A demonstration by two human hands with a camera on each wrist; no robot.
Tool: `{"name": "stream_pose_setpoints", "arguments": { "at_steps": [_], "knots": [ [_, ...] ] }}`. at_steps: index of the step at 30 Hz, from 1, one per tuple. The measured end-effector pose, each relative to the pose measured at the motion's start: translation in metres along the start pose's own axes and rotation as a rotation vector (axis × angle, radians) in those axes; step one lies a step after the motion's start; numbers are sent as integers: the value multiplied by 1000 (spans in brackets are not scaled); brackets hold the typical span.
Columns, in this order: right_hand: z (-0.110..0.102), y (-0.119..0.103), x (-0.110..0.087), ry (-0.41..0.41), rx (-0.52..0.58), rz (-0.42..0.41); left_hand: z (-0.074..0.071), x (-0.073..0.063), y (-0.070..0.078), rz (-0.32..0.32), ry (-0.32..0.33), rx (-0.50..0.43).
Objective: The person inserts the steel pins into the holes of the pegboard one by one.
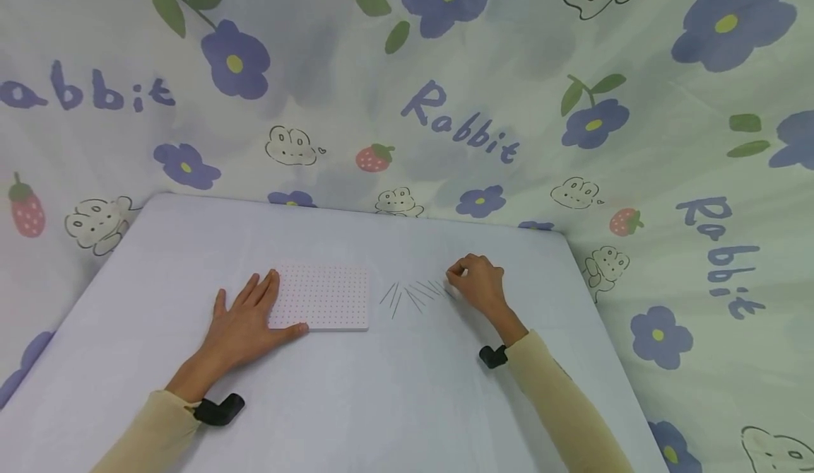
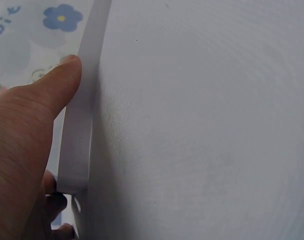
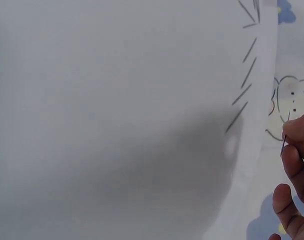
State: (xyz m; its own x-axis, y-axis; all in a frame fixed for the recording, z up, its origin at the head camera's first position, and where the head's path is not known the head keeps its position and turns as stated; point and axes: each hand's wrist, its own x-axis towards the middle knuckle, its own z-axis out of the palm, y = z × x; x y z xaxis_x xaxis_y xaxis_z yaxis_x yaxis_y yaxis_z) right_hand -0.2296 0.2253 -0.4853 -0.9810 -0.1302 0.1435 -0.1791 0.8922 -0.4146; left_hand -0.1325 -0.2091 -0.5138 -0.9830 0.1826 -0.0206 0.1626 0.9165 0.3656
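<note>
A flat white pegboard point(image 1: 324, 296) with rows of tiny dots lies on the table. My left hand point(image 1: 244, 324) rests at its left end, fingers spread and fairly straight along the left edge, thumb at the near edge. In the left wrist view the thumb touches the side of the board point(image 2: 76, 145). To the right, my right hand point(image 1: 478, 285) is raised over the table. Between thumb and forefinger it pinches a thin metal needle point(image 3: 283, 145). Several similar thin dark needles point(image 3: 237, 117) lie loosely fanned out on the table between the board and this hand.
The white cloth-covered table point(image 1: 356, 402) ends at a back edge against a printed curtain point(image 1: 331, 70) with flowers, rabbits and strawberries. A black wrist camera point(image 1: 219, 411) sits on the left wrist, another black camera point(image 1: 492, 357) on the right.
</note>
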Motion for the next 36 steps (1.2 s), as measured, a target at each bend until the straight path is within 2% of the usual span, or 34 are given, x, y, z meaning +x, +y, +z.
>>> {"name": "stream_pose_setpoints", "arguments": {
  "at_steps": [11, 19, 25, 36],
  "knots": [
    [-3, -25, 12, -1, 63, -31, -3, 0, 1, -1, -1, -3],
    [3, -44, 20, -3, 83, -69, -1, 0, 1, -4, -11, -1],
    [6, -65, 25, -31, 78, -83, -2, -2, 2, -3, -9, 0],
    [19, -105, 29, -56, 98, -159, 0, -2, 2, -2, -1, 8]
  ]
}}
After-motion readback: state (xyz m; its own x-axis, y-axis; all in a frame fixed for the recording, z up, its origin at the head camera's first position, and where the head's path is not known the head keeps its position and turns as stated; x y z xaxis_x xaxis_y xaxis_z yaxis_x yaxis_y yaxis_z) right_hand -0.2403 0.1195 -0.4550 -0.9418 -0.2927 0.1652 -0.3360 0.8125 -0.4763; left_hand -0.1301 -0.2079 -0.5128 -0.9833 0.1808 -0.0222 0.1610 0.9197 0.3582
